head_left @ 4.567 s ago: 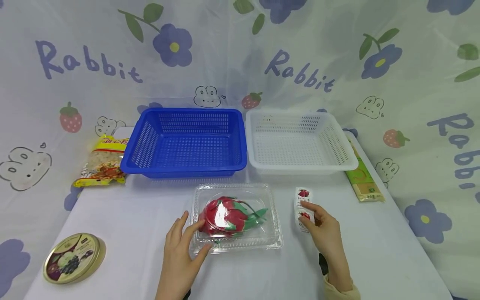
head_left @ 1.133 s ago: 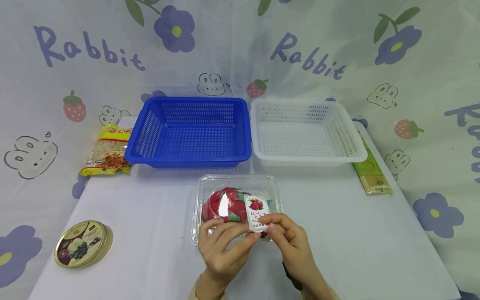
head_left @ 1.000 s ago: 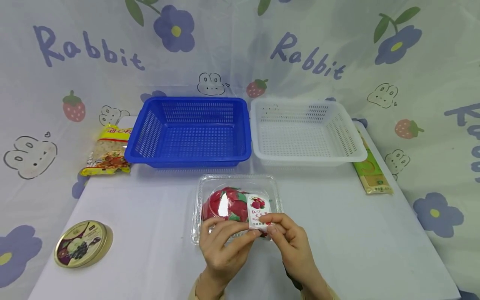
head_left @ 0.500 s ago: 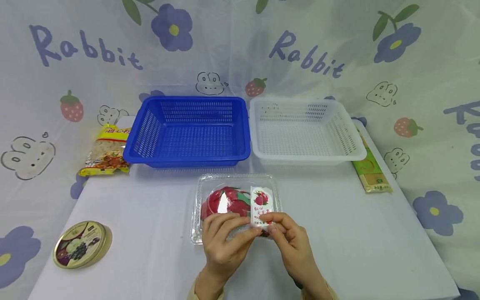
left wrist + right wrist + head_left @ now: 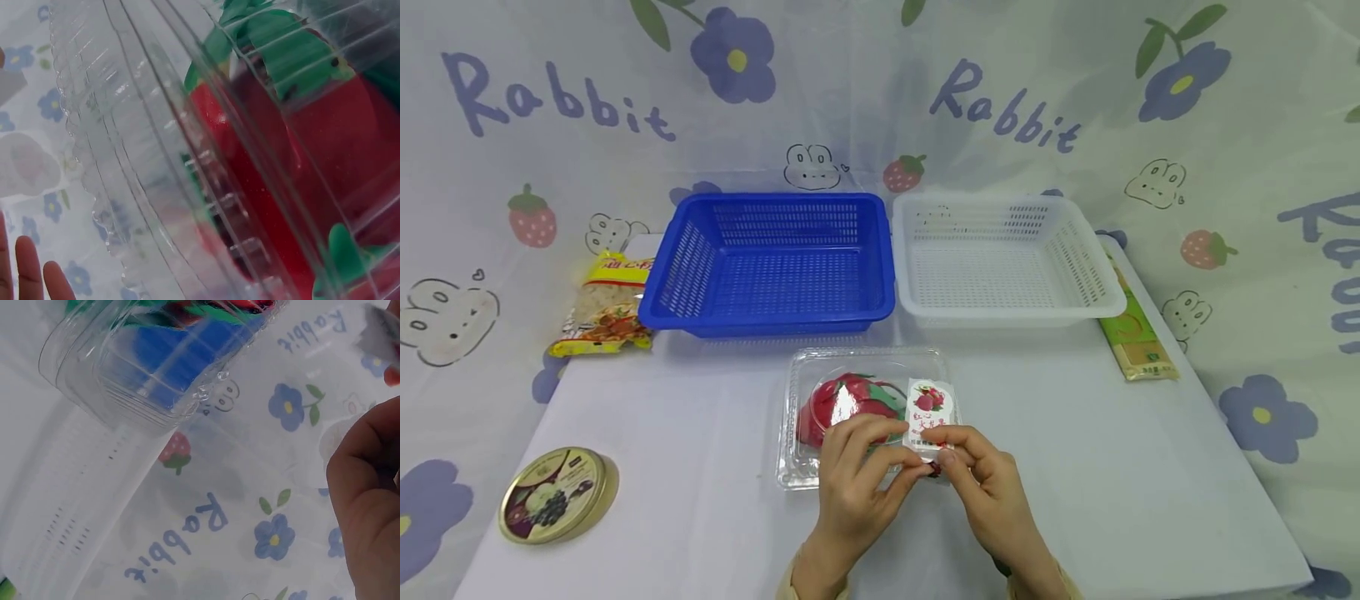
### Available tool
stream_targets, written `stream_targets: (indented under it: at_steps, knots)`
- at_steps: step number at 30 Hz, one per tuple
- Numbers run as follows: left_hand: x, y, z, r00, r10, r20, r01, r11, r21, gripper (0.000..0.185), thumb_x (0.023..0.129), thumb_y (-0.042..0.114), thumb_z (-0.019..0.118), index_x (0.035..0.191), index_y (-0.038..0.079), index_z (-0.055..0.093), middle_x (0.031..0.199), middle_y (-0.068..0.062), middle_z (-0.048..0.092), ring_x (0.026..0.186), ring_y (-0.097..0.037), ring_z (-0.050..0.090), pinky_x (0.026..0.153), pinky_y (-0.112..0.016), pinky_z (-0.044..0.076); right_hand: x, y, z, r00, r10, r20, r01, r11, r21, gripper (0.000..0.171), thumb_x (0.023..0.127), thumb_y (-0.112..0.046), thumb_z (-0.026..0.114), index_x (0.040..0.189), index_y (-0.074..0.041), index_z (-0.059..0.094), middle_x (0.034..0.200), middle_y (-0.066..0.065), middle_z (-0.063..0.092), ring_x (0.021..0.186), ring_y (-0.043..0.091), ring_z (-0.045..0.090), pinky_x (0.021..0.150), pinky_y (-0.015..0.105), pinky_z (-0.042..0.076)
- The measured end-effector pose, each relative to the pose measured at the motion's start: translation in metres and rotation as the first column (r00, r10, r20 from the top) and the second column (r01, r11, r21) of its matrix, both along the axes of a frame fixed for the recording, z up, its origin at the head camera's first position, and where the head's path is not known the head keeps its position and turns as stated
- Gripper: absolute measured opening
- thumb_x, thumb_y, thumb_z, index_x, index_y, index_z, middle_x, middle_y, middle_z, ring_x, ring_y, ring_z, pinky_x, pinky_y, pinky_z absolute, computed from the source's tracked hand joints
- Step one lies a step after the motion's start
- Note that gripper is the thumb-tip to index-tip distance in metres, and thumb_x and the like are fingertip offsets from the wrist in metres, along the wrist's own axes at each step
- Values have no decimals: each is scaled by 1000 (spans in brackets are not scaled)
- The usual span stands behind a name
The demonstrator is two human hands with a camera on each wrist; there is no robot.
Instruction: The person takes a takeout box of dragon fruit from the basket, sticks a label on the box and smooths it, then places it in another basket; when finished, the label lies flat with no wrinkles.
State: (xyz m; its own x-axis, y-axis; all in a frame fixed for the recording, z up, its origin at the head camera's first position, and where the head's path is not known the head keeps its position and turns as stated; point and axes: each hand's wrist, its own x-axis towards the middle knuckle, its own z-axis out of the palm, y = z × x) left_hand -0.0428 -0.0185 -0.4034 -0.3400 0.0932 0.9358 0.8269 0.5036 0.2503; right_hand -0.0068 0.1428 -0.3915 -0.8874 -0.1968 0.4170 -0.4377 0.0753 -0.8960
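Observation:
A clear plastic clamshell box (image 5: 789,417) with a red and green dragon fruit (image 5: 842,398) inside lies at the table's front middle. Above its right part, both hands hold a white label (image 5: 929,402) printed with dragon fruit and red characters. My right hand (image 5: 992,483) pinches the label's lower right between thumb and forefinger. At the lower left edge, the thumb and forefinger of my left hand (image 5: 857,487) meet, pinching there. In the left wrist view the box (image 5: 134,150) fills the middle, with left fingertips (image 5: 28,269) at the corner. The label's underside is hidden.
Behind the box stand a blue basket (image 5: 767,321) and a white basket (image 5: 1007,312), side by side. A yellow pasta bag (image 5: 606,308) lies left of them, a green packet (image 5: 1138,337) right. An oval gold tin (image 5: 553,496) rests at the front left.
The label strip was lifted from the table on the right and brought over the box, into both hands. The left hand left the box; lately its fingers have bent more at the label's edge.

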Motion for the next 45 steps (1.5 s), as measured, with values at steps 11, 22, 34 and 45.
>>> stream_targets:
  at_steps: [11,22,34,45]
  knots:
    - [0,2,4,999,-37,-22,36,997,-69,38,98,37,51,69,13,59,87,-5,68,89,-25,58,79,-32,44,-4,7,1,975,-211,-62,219,962,164,29,90,15,53,110,-2,64,68,8,70,55,-16,40,57,13,43]
    - [0,6,8,999,-6,-46,4,999,-40,33,94,38,60,86,9,73,81,-3,68,84,-25,59,76,-32,43,-2,26,-7,989,-149,-19,150,987,58,30,89,20,47,112,6,60,48,1,28,36,9,16,33,13,16]
    - [-2,7,6,987,83,-139,-89,995,-34,28,92,33,66,71,19,77,83,-3,73,82,-27,60,76,-37,41,-4,8,1,1000,16,-1,-16,999,-43,29,92,20,42,116,11,56,55,10,49,40,12,22,38,16,26]
    - [6,7,9,988,-130,-82,127,991,-36,29,91,32,65,67,16,70,79,1,69,87,-24,60,78,-31,45,-8,20,-2,975,-221,10,221,974,-56,26,91,18,47,113,11,59,87,3,74,72,-4,62,57,13,50]
